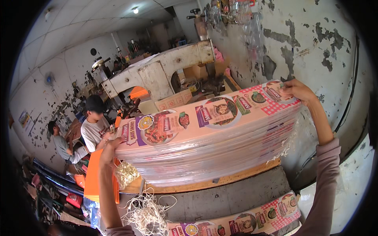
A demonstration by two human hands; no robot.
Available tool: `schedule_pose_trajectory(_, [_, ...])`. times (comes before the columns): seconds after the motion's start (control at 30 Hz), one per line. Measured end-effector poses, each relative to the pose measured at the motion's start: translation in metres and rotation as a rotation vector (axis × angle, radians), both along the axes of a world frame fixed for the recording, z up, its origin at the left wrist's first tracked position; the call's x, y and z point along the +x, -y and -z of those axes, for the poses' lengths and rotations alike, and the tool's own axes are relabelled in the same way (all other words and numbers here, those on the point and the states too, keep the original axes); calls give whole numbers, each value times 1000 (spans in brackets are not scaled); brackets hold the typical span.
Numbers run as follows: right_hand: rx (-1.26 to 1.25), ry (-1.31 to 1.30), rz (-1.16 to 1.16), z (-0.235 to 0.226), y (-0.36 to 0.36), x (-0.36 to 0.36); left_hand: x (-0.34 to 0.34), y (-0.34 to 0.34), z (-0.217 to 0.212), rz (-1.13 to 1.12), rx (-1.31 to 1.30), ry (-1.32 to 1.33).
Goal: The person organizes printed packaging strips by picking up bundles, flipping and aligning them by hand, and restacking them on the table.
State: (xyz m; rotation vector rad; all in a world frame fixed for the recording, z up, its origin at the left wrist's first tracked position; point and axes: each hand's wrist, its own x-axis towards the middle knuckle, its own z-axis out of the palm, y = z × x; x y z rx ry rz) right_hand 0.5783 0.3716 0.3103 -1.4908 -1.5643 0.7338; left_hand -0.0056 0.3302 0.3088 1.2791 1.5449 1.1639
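Stack of glossy printed sheets point(212, 153) lying crosswise on the bench point(252, 172), between both hands. Left hand point(109, 151) and right hand point(300, 93): fingers gripping opposite short ends at the top; number of sheets held unclear. Whole stack likely heavy; single sheet probably light, bendy, slick, easily creased. Best hold: both ends, evenly, against sagging

Orange-brown wooden board point(252, 170) supporting a tall stack of printed sheets point(208, 159), pale strands point(126, 175) at its left end, grey bench surface point(236, 194) in front, carrying tangled white string point(145, 214) and a second printed stack point(248, 222).
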Motion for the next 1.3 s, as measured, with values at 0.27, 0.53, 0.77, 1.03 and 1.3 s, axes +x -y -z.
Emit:
schedule_pose_trajectory(0.27, [-54, 22, -40, -19, 0, -15, -20, -2, -26, -13, 76, 31])
schedule_pose_trajectory(0.53, [10, 8, -155, -43, -23, -58, -52, 24, -89, -106, 213, 127])
schedule_pose_trajectory(0.77, [-3, 97, -74, -52, -18, -55, -57, 5, -45, -182, 69, 77])
schedule_pose_trajectory(1.03, [-50, 76, -13, -33, -3, -18, -6, -13, -23, -89, -23, 1])
schedule_pose_trajectory(1.3, [-119, 117, 0, -19, -4, -8, -4, -14, -8, 48, -91, -111])
